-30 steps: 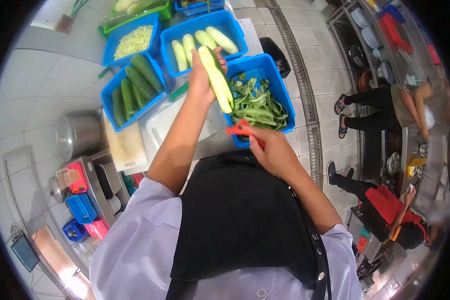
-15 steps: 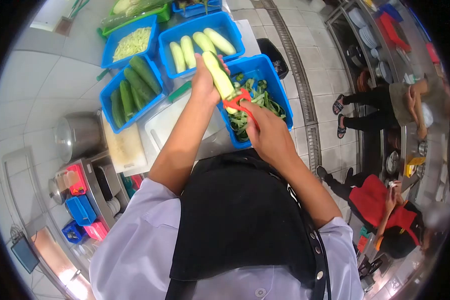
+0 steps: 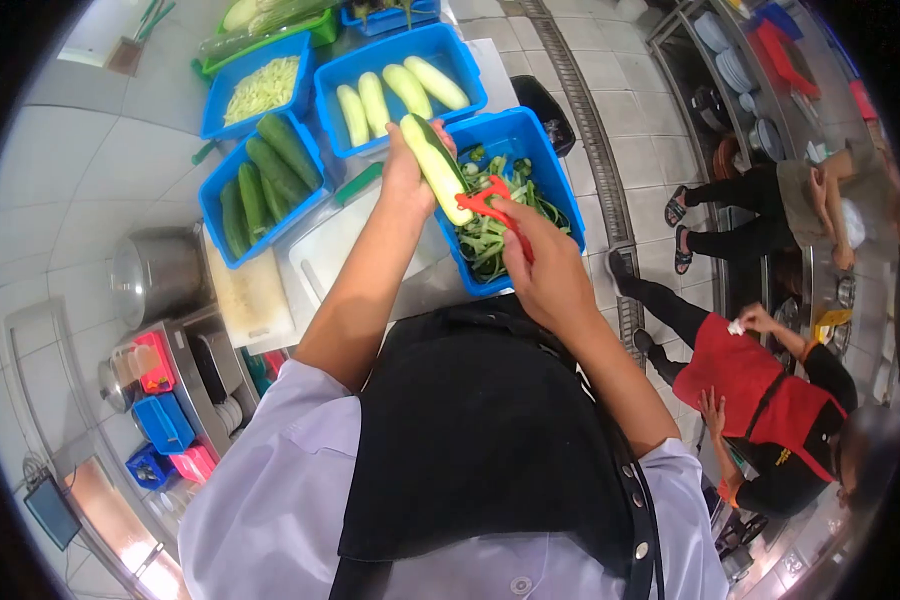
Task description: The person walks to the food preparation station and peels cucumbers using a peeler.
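Note:
My left hand (image 3: 410,168) is wrapped round the upper part of a partly peeled cucumber (image 3: 433,172), pale on top with a dark green strip along its right side. A red peeler (image 3: 488,203) is gripped in my right hand (image 3: 545,255), its head at the cucumber's lower end. Beneath the cucumber and peeler stands a blue bin (image 3: 562,190) holding green peelings (image 3: 485,240). Several peeled cucumbers (image 3: 407,90) lie in a blue tub (image 3: 470,65) beyond my hands. Unpeeled dark green cucumbers (image 3: 253,195) fill another blue tub (image 3: 210,215) on the left.
Shredded pale vegetable (image 3: 262,90) fills a blue tub at the upper left. A white cutting board (image 3: 335,240) and a wooden-coloured board (image 3: 250,295) lie near me. A black bin (image 3: 543,112) stands beyond the peelings. Two people (image 3: 760,380) (image 3: 790,205) are on the right.
The peeler has moved up and left to the cucumber's lower end, and the cucumber has shifted slightly down. The person in red has moved left, nearer the floor drain.

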Demonstrator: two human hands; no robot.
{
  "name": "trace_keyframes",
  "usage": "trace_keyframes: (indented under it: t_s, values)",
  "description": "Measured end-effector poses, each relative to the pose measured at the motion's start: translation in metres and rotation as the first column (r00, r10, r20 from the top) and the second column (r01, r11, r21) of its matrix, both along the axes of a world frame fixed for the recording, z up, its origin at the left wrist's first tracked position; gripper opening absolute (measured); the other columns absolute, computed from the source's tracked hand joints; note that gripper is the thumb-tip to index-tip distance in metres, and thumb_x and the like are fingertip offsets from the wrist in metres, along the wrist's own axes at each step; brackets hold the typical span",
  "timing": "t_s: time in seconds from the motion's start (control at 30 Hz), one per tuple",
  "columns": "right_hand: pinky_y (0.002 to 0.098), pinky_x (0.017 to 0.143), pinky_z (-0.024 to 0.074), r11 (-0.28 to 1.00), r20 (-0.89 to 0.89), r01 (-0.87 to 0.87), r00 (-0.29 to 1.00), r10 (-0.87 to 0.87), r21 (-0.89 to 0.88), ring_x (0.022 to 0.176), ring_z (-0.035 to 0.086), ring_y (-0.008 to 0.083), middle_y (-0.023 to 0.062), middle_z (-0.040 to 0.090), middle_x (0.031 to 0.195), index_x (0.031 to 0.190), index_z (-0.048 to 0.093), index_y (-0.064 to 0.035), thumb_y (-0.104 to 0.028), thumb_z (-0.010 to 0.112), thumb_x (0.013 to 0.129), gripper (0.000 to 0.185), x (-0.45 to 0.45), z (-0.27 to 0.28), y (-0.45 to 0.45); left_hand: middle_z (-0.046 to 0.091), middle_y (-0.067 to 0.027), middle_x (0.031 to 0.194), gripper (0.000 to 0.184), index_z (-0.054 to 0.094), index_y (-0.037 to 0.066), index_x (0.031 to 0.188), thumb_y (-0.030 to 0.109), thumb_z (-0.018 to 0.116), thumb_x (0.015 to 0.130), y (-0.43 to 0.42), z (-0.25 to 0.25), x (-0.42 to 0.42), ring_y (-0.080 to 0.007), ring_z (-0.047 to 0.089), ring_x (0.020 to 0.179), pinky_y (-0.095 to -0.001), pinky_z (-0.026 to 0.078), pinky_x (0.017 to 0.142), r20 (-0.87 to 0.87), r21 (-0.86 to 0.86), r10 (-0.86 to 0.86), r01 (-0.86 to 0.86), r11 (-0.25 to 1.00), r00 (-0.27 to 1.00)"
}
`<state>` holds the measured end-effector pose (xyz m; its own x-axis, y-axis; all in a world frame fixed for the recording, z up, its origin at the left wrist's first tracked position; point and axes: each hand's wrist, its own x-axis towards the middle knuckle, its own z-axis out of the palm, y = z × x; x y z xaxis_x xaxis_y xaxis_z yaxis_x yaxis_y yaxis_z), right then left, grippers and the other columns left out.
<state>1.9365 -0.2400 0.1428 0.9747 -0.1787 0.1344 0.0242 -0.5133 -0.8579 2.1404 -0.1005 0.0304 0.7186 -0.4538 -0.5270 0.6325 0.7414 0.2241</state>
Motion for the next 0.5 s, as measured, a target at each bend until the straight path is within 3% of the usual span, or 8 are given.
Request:
trace_keyframes:
  t_s: [0.13, 0.2, 0.27, 0.33, 0.4, 0.47, 0.5]
  values:
    - [0.0449, 0.074, 0.0539, 0.998, 0.006, -0.038, 0.999, 0.037, 0.041, 0.084, 0.069, 0.0382, 0.0219, 0.07, 0.098, 0.129, 0.066, -0.0054, -0.002, 0.065, 0.094, 0.035, -0.012, -0.014, 0.006, 0.061, -0.0116, 0.093, 0.079, 0.055, -0.008, 0.123, 0.066, 0.032, 0.107, 0.004, 0.001, 0.006, -0.0239, 0.061, 0.08, -0.0351, 0.059, 0.073, -0.025, -0.058, 0.017, -0.018, 0.998, 1.0]
    - [0.0445, 0.074, 0.0543, 0.986, -0.066, -0.159, 0.986, 0.155, -0.053, 0.084, 0.068, 0.0389, 0.0223, 0.07, 0.1, 0.13, 0.065, -0.0056, -0.002, 0.064, 0.094, 0.036, -0.028, -0.02, 0.001, 0.062, -0.0118, 0.094, 0.078, 0.055, -0.007, 0.124, 0.066, 0.033, 0.106, 0.011, -0.001, 0.012, -0.0245, 0.061, 0.081, -0.0352, 0.059, 0.074, -0.12, -0.143, 0.092, -0.109, 0.984, 0.989]
    - [0.0433, 0.074, 0.0544, 0.989, -0.052, -0.14, 0.989, 0.137, -0.047, 0.082, 0.069, 0.0371, 0.0218, 0.071, 0.1, 0.131, 0.065, -0.0057, -0.003, 0.064, 0.095, 0.036, -0.041, -0.029, 0.002, 0.063, -0.0115, 0.094, 0.077, 0.055, -0.005, 0.123, 0.066, 0.034, 0.106, 0.012, 0.003, 0.014, -0.0243, 0.062, 0.082, -0.0356, 0.059, 0.074, -0.098, -0.119, 0.098, -0.109, 0.987, 0.99]
    - [0.0422, 0.073, 0.0546, 0.99, -0.036, -0.137, 0.99, 0.135, -0.042, 0.08, 0.069, 0.0353, 0.0213, 0.071, 0.1, 0.131, 0.065, -0.0057, -0.004, 0.063, 0.096, 0.035, -0.041, -0.029, -0.005, 0.063, -0.0112, 0.095, 0.076, 0.056, -0.004, 0.125, 0.066, 0.033, 0.107, 0.01, 0.009, 0.011, -0.024, 0.062, 0.083, -0.0347, 0.059, 0.074, -0.062, 0.01, 0.098, -0.098, 0.995, 0.993]
    - [0.0391, 0.074, 0.0543, 0.994, -0.269, -0.075, 0.958, 0.095, 0.083, 0.078, 0.069, 0.0307, 0.0202, 0.071, 0.098, 0.133, 0.064, -0.0052, -0.005, 0.061, 0.099, 0.034, -0.036, -0.004, -0.015, 0.063, -0.0099, 0.094, 0.077, 0.057, -0.004, 0.126, 0.066, 0.032, 0.108, 0.007, 0.032, -0.006, -0.024, 0.062, 0.084, -0.0332, 0.058, 0.074, -0.067, 0.022, 0.033, -0.032, 0.999, 0.997]
    - [0.037, 0.074, 0.0534, 0.995, -0.305, -0.054, 0.949, 0.076, 0.082, 0.078, 0.069, 0.0276, 0.0193, 0.071, 0.096, 0.133, 0.063, -0.0045, -0.006, 0.059, 0.102, 0.032, -0.026, 0.015, -0.022, 0.062, -0.0083, 0.093, 0.078, 0.058, -0.004, 0.127, 0.066, 0.031, 0.108, 0.005, 0.033, -0.018, -0.0219, 0.062, 0.084, -0.0323, 0.056, 0.072, 0.02, 0.022, -0.051, 0.05, 0.998, 0.999]
    - [0.0369, 0.074, 0.0534, 0.994, -0.256, -0.035, 0.965, 0.06, 0.103, 0.079, 0.069, 0.0278, 0.0193, 0.071, 0.096, 0.134, 0.063, -0.0043, -0.006, 0.059, 0.102, 0.032, -0.021, 0.022, -0.024, 0.062, -0.0073, 0.093, 0.078, 0.059, -0.004, 0.128, 0.066, 0.032, 0.108, 0.001, 0.035, -0.025, -0.0204, 0.061, 0.084, -0.032, 0.055, 0.071, 0.155, 0.167, -0.137, 0.111, 0.98, 0.978]
